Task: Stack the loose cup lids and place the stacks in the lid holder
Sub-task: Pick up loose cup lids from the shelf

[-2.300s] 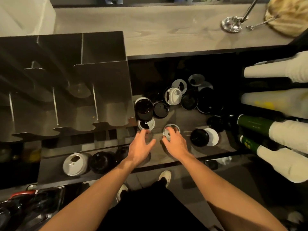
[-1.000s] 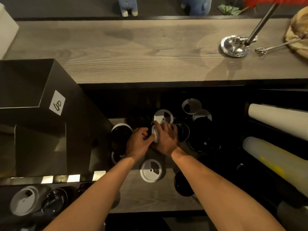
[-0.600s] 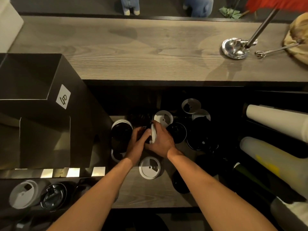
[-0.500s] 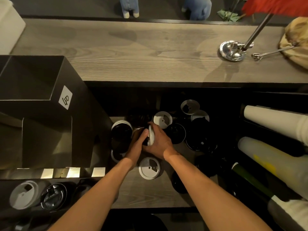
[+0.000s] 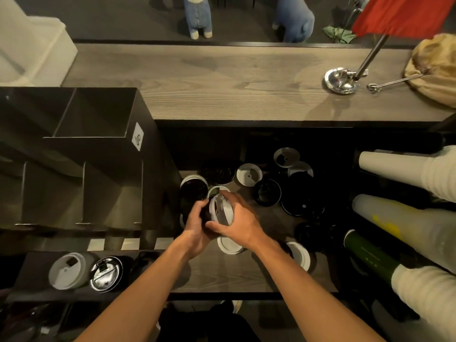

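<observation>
together both hands grip white lid (image 5: 220, 210) upright

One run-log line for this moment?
step: stacking | right hand: grips white lid, on edge | left hand: holds it too | loose lids: on shelf

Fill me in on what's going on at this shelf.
A person is gathering loose lids, black and white, scattered on a low shelf. The right hand grips a white lid on edge; the left hand curls round what look like dark lids pressed against it. A white stack and a black stack lie at lower left, below the holder.
</observation>
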